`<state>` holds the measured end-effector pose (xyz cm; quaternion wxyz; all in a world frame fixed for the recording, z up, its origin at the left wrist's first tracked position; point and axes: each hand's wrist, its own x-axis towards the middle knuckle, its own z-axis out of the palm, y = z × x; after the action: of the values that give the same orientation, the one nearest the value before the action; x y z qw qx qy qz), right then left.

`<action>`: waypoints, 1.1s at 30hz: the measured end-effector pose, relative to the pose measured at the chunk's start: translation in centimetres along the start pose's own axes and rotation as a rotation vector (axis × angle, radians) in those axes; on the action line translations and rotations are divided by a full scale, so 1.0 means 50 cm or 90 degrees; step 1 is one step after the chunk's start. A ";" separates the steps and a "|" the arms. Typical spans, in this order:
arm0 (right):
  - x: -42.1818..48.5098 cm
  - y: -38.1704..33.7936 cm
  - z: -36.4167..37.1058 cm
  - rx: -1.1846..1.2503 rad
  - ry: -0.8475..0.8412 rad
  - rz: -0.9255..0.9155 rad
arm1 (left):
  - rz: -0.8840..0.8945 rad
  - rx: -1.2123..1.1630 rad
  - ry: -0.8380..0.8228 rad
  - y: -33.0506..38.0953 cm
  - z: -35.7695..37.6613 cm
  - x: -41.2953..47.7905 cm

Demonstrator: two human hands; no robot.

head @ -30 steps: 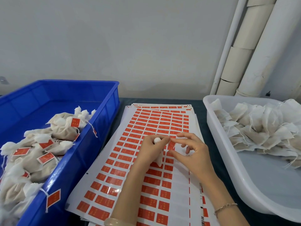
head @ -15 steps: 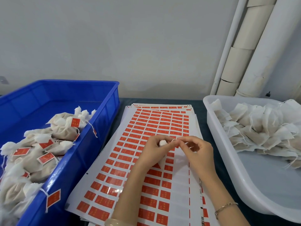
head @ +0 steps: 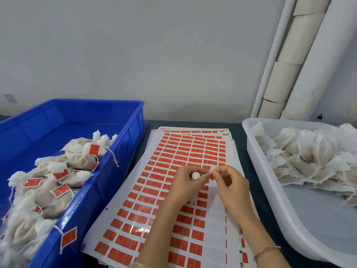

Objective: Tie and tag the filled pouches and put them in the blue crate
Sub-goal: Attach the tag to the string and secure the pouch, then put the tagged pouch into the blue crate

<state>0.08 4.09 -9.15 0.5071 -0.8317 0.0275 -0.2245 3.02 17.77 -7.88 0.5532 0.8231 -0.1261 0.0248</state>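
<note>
1. Over the middle of the sticker sheets [head: 185, 151], the left hand [head: 184, 185] is curled round a small white pouch [head: 195, 176]. Only the bunched top of the pouch pokes out by the thumb.
2. Just to the right, the right hand [head: 232, 185] pinches a little red tag [head: 207, 174] between its thumb and first finger. Its other fingers are curled in. The tag reaches across to the left thumb, right beside the pouch top.
3. Both hands are close together, a little above the sheets.
4. The sheets lie in a pile on the dark table [head: 243, 151]. They have rows and rows of red stickers. The rows near the right edge are peeled off and look white.
5. On the left sits the blue crate [head: 136, 132]. It holds a heap of tied pouches [head: 79, 158] with red tags on them. One tag hangs over the near rim on its string.
6. On the right sits a white tub [head: 270, 194]. At its far end is a pile of flat pouches [head: 309, 157] with loose strings.
7. A thin bracelet [head: 266, 250] is on the right wrist.
8. Far back on the right, pale pipes [head: 286, 78] stand against the grey wall [head: 135, 55].
</note>
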 end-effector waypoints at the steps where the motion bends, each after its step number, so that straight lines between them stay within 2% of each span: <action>1: 0.001 0.001 0.000 0.011 0.003 0.009 | -0.011 0.007 0.008 0.002 0.000 -0.003; 9: -0.003 0.001 -0.009 0.091 0.018 0.059 | -0.096 -0.037 -0.055 0.025 -0.021 -0.052; 15: -0.018 -0.040 0.001 0.206 -0.081 0.030 | -0.103 -0.027 0.090 0.085 -0.057 -0.136; 18: -0.030 -0.082 0.000 0.253 -0.178 -0.048 | -0.067 -0.006 0.123 0.126 -0.101 -0.190; 22: -0.059 -0.195 0.011 0.232 -0.353 -0.199 | 0.000 0.058 0.154 0.179 -0.184 -0.253; 26: -0.058 -0.311 0.025 0.239 -0.451 -0.271 | 0.098 0.150 0.187 0.217 -0.296 -0.288; 29: -0.046 -0.389 0.065 0.165 -0.528 -0.316 | 0.111 0.196 0.243 0.222 -0.377 -0.284; 31: -0.035 -0.431 0.110 0.114 -0.530 -0.340 | 0.097 0.223 0.280 0.215 -0.427 -0.271; 33: -0.016 -0.468 0.159 0.088 -0.475 -0.355 | 0.091 0.249 0.321 0.206 -0.474 -0.251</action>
<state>-1.73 22.27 7.54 0.4567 -0.7958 -0.3958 -0.0394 -9.21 38.09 8.34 0.3952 0.8708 -0.0354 0.2903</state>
